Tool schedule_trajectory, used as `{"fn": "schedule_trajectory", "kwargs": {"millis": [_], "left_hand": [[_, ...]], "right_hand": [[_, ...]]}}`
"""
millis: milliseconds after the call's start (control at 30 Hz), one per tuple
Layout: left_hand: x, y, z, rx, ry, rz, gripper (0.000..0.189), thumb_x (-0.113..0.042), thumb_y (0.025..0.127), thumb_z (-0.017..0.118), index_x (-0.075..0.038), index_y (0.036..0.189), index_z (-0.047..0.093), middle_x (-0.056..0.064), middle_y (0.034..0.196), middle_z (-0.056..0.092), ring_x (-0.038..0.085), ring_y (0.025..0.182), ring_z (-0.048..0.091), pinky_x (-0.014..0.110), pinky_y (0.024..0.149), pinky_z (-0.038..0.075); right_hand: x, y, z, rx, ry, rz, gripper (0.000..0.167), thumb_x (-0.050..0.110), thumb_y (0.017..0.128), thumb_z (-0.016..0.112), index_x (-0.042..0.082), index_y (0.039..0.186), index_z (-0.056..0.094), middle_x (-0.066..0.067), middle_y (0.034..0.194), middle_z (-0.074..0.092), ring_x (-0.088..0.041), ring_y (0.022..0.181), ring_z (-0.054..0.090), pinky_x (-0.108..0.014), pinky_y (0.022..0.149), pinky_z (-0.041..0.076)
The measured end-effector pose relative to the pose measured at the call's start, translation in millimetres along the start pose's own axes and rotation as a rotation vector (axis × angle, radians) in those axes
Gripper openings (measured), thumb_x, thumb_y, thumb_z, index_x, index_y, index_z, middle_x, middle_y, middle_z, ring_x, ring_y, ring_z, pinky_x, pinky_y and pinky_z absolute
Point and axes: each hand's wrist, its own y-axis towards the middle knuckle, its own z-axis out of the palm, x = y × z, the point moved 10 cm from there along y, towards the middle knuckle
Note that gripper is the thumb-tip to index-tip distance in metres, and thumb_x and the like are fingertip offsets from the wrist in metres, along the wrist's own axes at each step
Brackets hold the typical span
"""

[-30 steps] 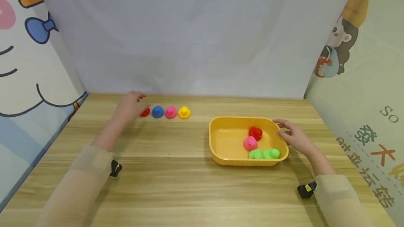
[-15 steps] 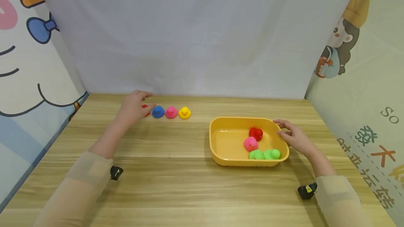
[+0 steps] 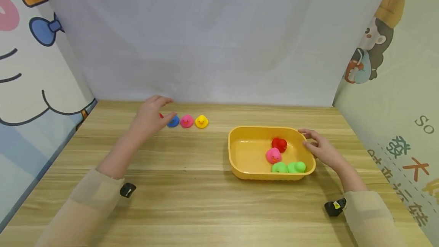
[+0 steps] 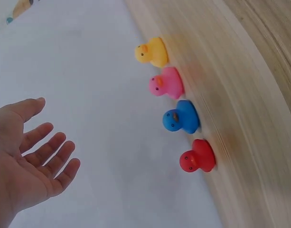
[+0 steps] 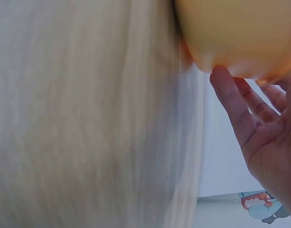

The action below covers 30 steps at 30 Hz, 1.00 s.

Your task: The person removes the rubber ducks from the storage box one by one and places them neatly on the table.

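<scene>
In the head view my left hand (image 3: 151, 116) hovers over the left end of a row of toy ducks, fingers apart and nothing held. It partly covers the red duck (image 4: 198, 156) and the blue duck (image 3: 174, 121); the left wrist view shows both whole. Beside them stand a pink duck (image 3: 186, 121) and a yellow duck (image 3: 201, 121). My right hand (image 3: 321, 148) rests against the right end of the yellow basin (image 3: 253, 177), thumb at the rim. In the right wrist view its extended fingers (image 5: 228, 90) touch the outer wall.
Inside the basin lie a red duck (image 3: 279, 145), a pink duck (image 3: 274, 156) and two green ducks (image 3: 279, 167), grouped toward the right. A wooden table (image 3: 192, 209) carries everything. White cloth (image 3: 212, 41) hangs behind its back edge, with printed sheets on both sides.
My left hand has moved right along the row, from beside the red duck until it overlaps the blue one. The right hand, the basin and the ducks have stayed put.
</scene>
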Motion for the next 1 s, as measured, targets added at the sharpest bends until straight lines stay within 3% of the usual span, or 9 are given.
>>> {"fn": "schedule_trajectory", "kwargs": {"millis": [233,467,767,1000], "left_hand": [[-23.3,-2.6,-3.8,-0.01,0.018,0.014,0.046,-0.025,0.087,0.068,-0.001,0.125,0.056,0.019,0.125,0.055,0.036,0.12,0.048,0.049,0.102,0.04],[-40.9,-7.1,-6.1,-0.014,-0.022,0.022,0.045,-0.027,0.089,0.066,-0.004,0.127,0.056,0.017,0.129,0.052,0.035,0.122,0.047,0.049,0.102,0.04],[-72.3,-9.5,-11.9,-0.084,-0.071,0.139,0.043,-0.023,0.086,0.069,-0.004,0.124,0.058,0.015,0.125,0.056,0.032,0.12,0.049,0.046,0.103,0.04],[-95.1,-12.0,-11.3,-0.101,-0.09,0.185,0.042,-0.02,0.084,0.072,-0.005,0.122,0.06,0.013,0.123,0.057,0.031,0.119,0.048,0.045,0.102,0.041]], "right_hand": [[2,-0.2,0,0.002,0.007,-0.01,0.048,0.014,0.1,0.045,0.002,0.144,0.03,-0.031,0.131,0.04,-0.041,0.101,0.059,-0.027,0.064,0.055],[5,-1.4,2,0.018,0.006,-0.02,0.051,0.015,0.101,0.044,0.002,0.147,0.026,-0.032,0.132,0.039,-0.042,0.104,0.058,-0.027,0.065,0.055],[8,-2.4,1,0.018,-0.002,-0.019,0.05,0.016,0.101,0.045,0.003,0.146,0.029,-0.032,0.132,0.039,-0.044,0.104,0.058,-0.027,0.067,0.055],[8,-2.0,1,0.017,-0.006,-0.025,0.05,0.016,0.1,0.045,0.003,0.145,0.029,-0.032,0.131,0.04,-0.041,0.1,0.059,-0.026,0.065,0.055]]}}
